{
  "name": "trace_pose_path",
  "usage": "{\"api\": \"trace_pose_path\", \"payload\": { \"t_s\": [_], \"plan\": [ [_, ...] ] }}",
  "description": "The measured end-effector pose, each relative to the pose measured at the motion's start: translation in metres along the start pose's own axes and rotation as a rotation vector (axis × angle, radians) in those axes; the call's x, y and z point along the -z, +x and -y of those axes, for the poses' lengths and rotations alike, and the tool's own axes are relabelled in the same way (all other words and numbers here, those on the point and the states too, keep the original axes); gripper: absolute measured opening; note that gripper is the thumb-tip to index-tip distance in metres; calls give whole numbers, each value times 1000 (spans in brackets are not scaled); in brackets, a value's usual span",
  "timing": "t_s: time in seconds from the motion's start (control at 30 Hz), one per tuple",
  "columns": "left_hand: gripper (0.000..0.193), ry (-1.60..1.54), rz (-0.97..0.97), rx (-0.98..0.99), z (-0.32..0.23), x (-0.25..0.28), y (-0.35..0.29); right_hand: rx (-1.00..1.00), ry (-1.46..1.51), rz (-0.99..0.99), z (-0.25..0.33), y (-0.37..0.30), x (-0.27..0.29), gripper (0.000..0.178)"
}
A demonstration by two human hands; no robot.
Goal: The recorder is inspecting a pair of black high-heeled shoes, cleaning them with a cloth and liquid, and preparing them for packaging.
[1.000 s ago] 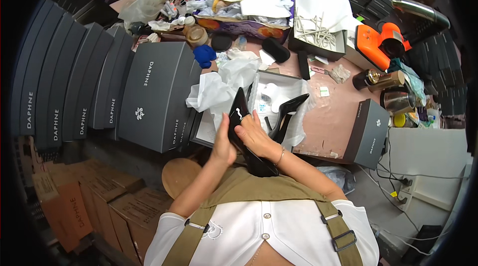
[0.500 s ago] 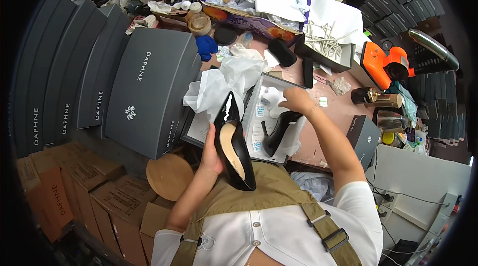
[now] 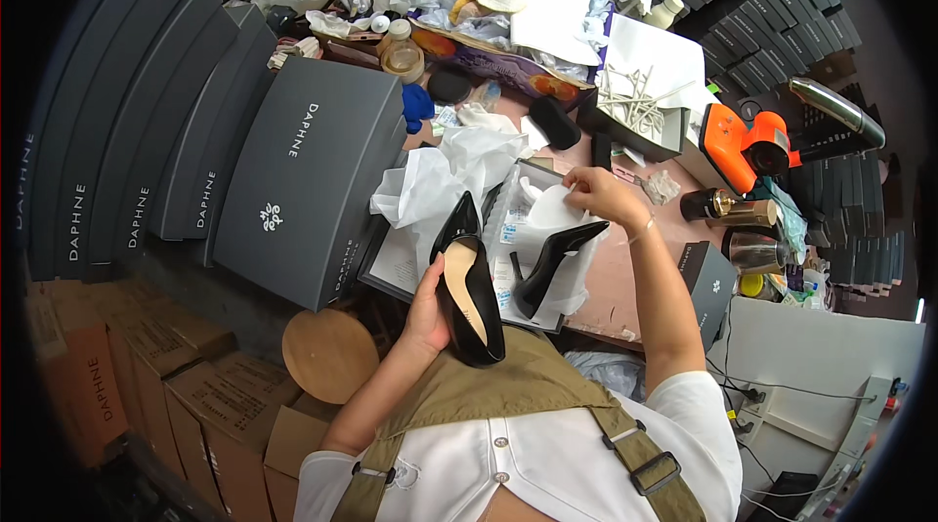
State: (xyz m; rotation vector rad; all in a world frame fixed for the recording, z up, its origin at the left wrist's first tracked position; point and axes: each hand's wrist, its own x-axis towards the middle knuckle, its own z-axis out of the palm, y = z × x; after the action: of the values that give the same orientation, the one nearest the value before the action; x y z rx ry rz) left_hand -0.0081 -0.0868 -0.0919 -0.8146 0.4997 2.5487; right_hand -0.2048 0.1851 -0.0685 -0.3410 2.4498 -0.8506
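Note:
My left hand (image 3: 428,312) is closed around a glossy black high-heeled pump (image 3: 493,332) with a beige insole, its pointed toe tilted up and away from me. A matching black pump (image 3: 559,256) lies on its side in the open grey shoe box (image 3: 535,170), heel toward the left. Above that shoe, the fingers of my right hand (image 3: 606,195) pinch the edge of a thin white pad (image 3: 549,207). White tissue paper (image 3: 430,180) spills over the box's left side, and small printed packets (image 3: 507,233) lie inside.
Closed grey shoe boxes (image 3: 303,180) stand at the left above brown cartons (image 3: 225,395). Beyond the open box are a tray of white sticks (image 3: 635,102), a black brush-like block (image 3: 554,122) and an orange device (image 3: 743,139). Metal cups (image 3: 757,250) stand at the right.
My right hand has shifted slightly up and right, and the white pad now shows raised at its fingers. The pump in my left hand has turned a little; the view has shifted slightly.

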Motion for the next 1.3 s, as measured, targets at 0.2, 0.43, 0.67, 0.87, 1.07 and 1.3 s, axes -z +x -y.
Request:
{"api": "trace_pose_path", "payload": {
  "t_s": [0.2,0.43,0.67,0.87,1.07,1.3],
  "plan": [
    [66,-19,53,-93,13,-20,-3,410,252,-434,88,-99,-84,6],
    [68,102,77,-169,21,-34,-11,181,535,-384,90,-121,-114,26],
    [67,163,69,-169,24,-36,-15,330,124,-318,81,-133,-130,34],
    [58,167,95,-124,30,-28,-4,307,-193,-169,90,-123,-103,33],
    [63,189,85,0,29,-24,2,625,-541,-246,74,-101,-114,12],
    [65,206,38,34,32,-25,14,685,-447,-109,60,-72,-113,13]
  ]
}}
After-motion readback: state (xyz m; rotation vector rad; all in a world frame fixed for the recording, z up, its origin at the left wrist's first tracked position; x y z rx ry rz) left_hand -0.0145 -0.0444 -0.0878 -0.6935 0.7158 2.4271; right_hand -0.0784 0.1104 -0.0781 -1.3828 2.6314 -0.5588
